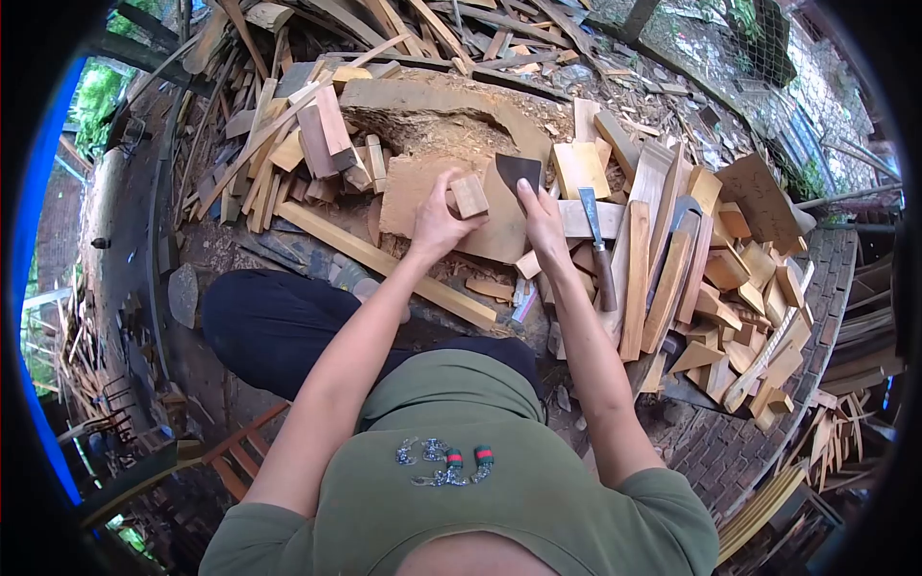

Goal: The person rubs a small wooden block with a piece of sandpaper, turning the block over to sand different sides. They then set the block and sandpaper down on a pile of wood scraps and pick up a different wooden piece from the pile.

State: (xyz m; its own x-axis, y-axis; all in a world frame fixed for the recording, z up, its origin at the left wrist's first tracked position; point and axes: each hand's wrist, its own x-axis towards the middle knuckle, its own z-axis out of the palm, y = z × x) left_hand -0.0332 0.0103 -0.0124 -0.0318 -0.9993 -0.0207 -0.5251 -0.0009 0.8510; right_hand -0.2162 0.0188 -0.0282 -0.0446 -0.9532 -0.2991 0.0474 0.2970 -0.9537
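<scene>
My left hand (pixel 440 219) grips a small squared wooden block (pixel 471 195), its fingers and thumb wrapped round the sides. Between the thumb and fingers of my right hand (pixel 544 223) is a dark, thin sheet that looks like sandpaper (pixel 520 177), held just right of the block and apart from it. Beneath both hands lies a flat brown board (pixel 403 194). A chisel (pixel 603 252) with a wooden handle and a metal blade rests to the right of my right hand, on wood pieces.
Offcuts (pixel 749 288) are heaped on the right, beside several upright-leaning boards (pixel 634 278). More wooden strips (pixel 254 163) pile up at the left and back. One long wooden bar (pixel 384 264) lies in front of my legs. A pale yellow block (pixel 580 170) sits beyond the chisel.
</scene>
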